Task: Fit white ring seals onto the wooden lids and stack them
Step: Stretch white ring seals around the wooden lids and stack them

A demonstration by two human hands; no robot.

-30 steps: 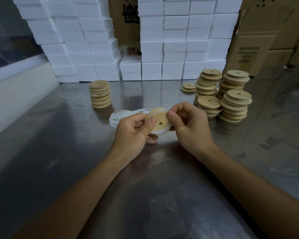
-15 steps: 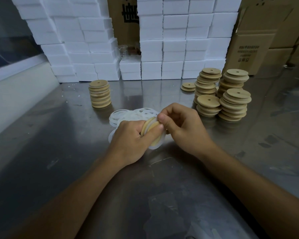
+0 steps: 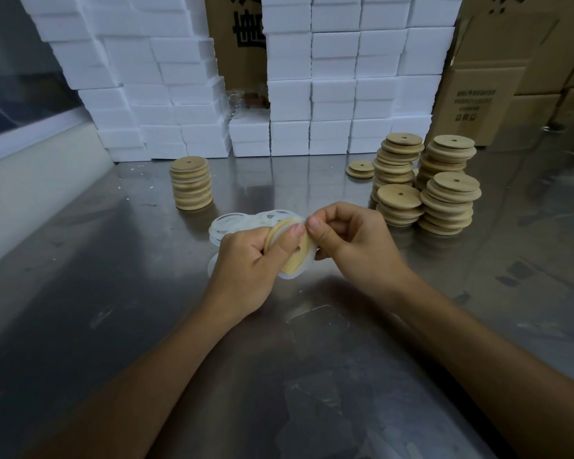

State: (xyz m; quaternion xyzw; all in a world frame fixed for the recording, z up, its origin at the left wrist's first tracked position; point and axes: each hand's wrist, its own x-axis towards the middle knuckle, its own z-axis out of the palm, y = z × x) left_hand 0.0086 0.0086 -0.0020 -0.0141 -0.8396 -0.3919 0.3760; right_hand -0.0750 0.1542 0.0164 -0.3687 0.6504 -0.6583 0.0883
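Observation:
My left hand point(image 3: 251, 260) grips a round wooden lid point(image 3: 298, 256) on edge, thumb pressed across its face. A white ring seal point(image 3: 304, 268) hangs around the lid's lower rim. My right hand point(image 3: 352, 246) pinches the seal and the lid's top edge with thumb and forefinger. Behind my hands lies a loose pile of white ring seals point(image 3: 237, 223) on the steel table point(image 3: 113, 276). One neat stack of lids with seals point(image 3: 191, 183) stands at the back left. Several stacks of bare wooden lids point(image 3: 421, 183) stand at the back right.
White foam boxes point(image 3: 332, 94) are piled in a wall along the table's far edge. Brown cardboard cartons point(image 3: 497, 77) stand at the back right. A small pair of lids point(image 3: 361, 169) lies alone near the foam wall. A pale wall ledge point(image 3: 30, 180) borders the left.
The lid has turned from facing me to nearly edge-on in my left hand. My right fingers have shifted up to its top rim, working the white seal around it.

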